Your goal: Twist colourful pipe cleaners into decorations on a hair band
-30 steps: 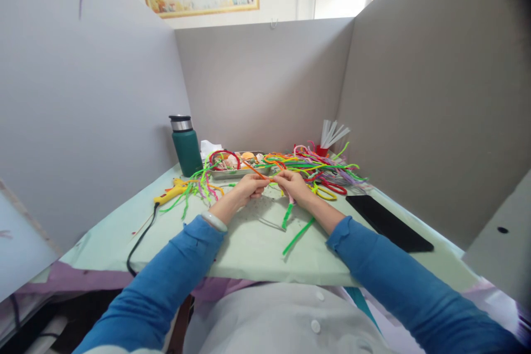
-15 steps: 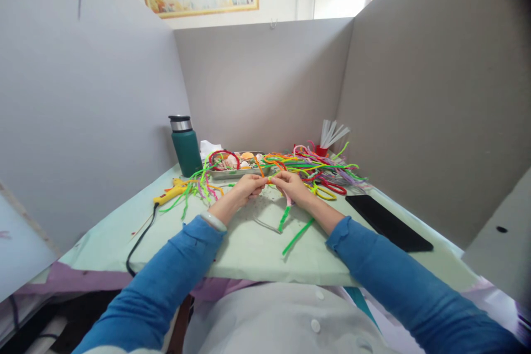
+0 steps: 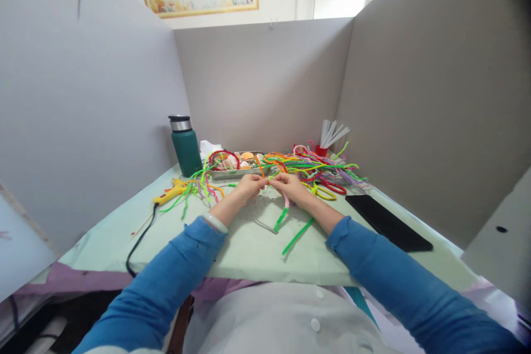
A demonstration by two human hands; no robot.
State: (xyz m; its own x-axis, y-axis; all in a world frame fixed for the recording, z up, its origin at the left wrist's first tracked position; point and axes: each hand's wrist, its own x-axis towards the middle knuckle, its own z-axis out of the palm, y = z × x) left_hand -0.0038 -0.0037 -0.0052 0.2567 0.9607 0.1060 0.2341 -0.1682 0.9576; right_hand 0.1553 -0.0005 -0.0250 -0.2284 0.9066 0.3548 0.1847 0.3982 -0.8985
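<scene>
Your table [image 3: 249, 257], covered in pale green, bears a black-lidded teal bottle [image 3: 186, 149], a yellow glue gun [image 3: 168, 194], a shallow silver metal tray [image 3: 236, 173], a heap of multicoloured fuzzy stems [image 3: 317, 164], a flat black rectangular slab [image 3: 388, 223] and a straight green fuzzy stem [image 3: 297, 237].

Rumpled blue sleeves [image 3: 161, 282], pale bangle [image 3: 215, 224], light grey garment [image 3: 265, 312], probably with round buttons [image 3: 316, 324].
</scene>
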